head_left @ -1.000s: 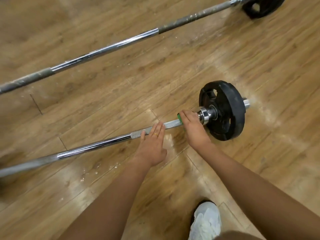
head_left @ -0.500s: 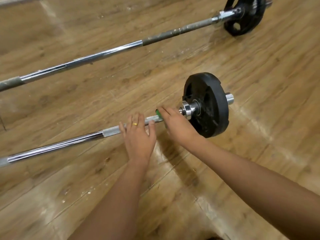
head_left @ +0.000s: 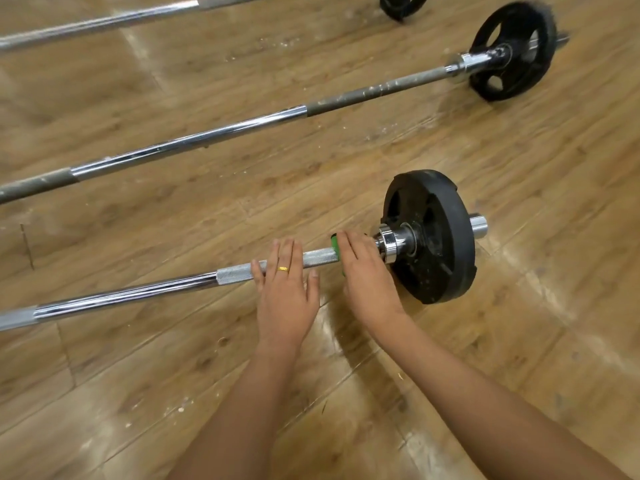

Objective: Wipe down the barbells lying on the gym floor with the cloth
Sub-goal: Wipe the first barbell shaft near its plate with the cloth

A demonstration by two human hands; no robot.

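Cloth: the green cloth [head_left: 334, 241] sits on the nearest barbell [head_left: 138, 292], just beside the collar. Only a thin edge shows past your fingertips, with another sliver under your palm.
Right hand: your right hand [head_left: 367, 275] lies over the cloth with its fingers bent over the bar, gripping it; the thumb is hidden.
Left hand: your left hand [head_left: 287, 292] lies flat across the bar with its fingers straight and thumb spread on the near side, gripping nothing. A gold ring [head_left: 283, 269] is on one finger.
Nearest barbell: it is a round steel shaft, mirror-smooth chrome at the left. It turns to a matte, finely knurled stretch [head_left: 235, 273] under your left hand.
Collar: the collar [head_left: 391, 242] is a polished chrome ring touching the inner face of the plate.
Plate: the plate [head_left: 436, 237] is a thick black disc with a dull, scuffed, speckled surface, standing on its edge on the floor. A short chrome sleeve stub [head_left: 479, 225] pokes out beyond it.
Middle barbell: the middle barbell [head_left: 194, 142] lies well apart from the nearest one. It is chrome at the centre with grey, flaky-looking grip sections, and a black spoked plate [head_left: 512, 50] at its right end.
Far barbell: the far barbell [head_left: 97, 24] lies along the top edge and is partly cut off.
Floor: the floor [head_left: 173, 393] is wood-grain planks, glossy in patches, with pale dusty smears and white flecks.
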